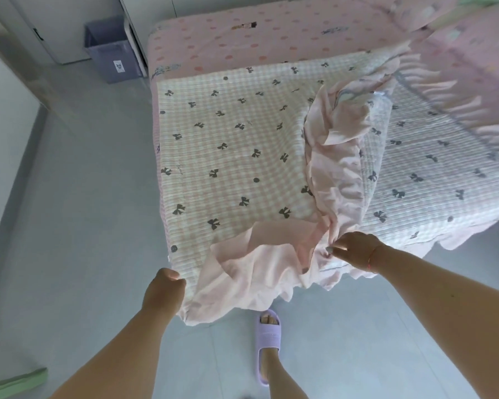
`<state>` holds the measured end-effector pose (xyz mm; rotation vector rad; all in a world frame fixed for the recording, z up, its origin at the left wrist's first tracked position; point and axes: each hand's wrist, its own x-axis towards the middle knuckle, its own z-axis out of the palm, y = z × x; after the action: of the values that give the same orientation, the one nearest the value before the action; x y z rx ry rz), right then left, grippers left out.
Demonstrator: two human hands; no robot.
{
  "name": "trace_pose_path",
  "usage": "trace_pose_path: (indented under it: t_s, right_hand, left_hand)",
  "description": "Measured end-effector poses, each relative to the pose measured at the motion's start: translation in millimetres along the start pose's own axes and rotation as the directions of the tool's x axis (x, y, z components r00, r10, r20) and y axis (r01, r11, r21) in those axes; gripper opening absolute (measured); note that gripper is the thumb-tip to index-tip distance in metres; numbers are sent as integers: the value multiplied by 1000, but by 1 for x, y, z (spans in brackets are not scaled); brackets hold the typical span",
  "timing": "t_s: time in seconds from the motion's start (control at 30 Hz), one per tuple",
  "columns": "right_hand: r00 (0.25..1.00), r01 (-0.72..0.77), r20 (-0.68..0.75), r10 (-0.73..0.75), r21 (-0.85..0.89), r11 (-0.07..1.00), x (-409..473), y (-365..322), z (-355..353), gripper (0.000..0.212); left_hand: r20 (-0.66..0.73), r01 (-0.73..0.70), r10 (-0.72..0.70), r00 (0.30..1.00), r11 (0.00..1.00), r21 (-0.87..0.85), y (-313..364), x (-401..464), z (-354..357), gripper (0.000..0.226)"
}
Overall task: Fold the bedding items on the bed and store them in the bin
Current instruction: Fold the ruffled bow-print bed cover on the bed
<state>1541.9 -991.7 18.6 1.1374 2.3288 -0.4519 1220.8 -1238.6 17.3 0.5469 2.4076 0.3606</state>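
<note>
A pink-and-white checked quilt [236, 145] with dark bow prints and a pink ruffled border lies spread over the foot of the bed [271, 41]. Its right part is turned over, showing the pale underside [424, 174]. My left hand [163, 289] is closed on the quilt's near left corner, at the ruffle. My right hand [355, 249] pinches the bunched pink ruffle at the near edge, where the folded-over part meets the flat part. A purple bin [110, 50] stands on the floor at the far left, beside the bed's corner.
The bed wears a pink dotted sheet. More pink bedding [473, 38] lies at the far right. My foot in a lilac slipper [267, 341] stands on the grey floor just below the quilt's edge. White cabinet doors [58, 21] rise behind the bin. A green item [9, 384] sits bottom left.
</note>
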Motion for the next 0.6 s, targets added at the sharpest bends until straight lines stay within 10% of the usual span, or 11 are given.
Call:
trace_pose_path:
  t_s: [0.6]
  right_hand:
    - [983, -155, -41, 179, 339, 928, 33, 169, -115, 69]
  left_hand:
    - [196, -267, 285, 938, 957, -114, 316, 3, 71, 11]
